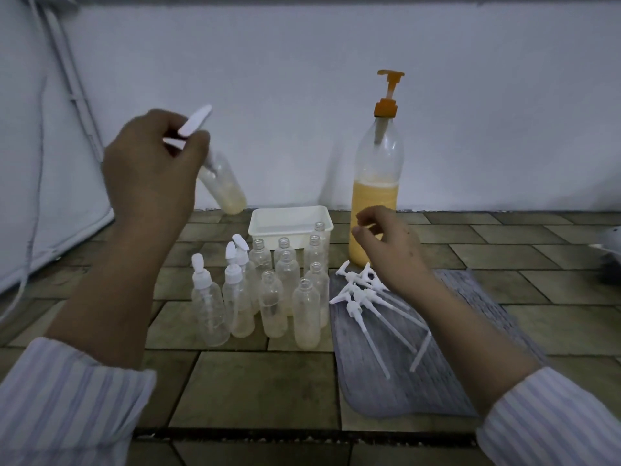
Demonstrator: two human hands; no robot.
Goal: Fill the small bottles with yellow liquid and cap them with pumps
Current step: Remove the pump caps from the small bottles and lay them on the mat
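My left hand grips a small clear bottle near its neck, tilted in the air, with yellow liquid at its bottom and a white pump on top. My right hand hovers above the pile of white pumps with fingers loosely curled, holding nothing. Several small bottles stand on the tiled floor between my arms; three on the left carry pumps, the others are uncapped. The large bottle of yellow liquid with an orange pump stands behind my right hand.
A white plastic tray sits behind the small bottles near the wall. The pumps lie on a grey mat. A white cable hangs at the left. A white object shows at the right edge.
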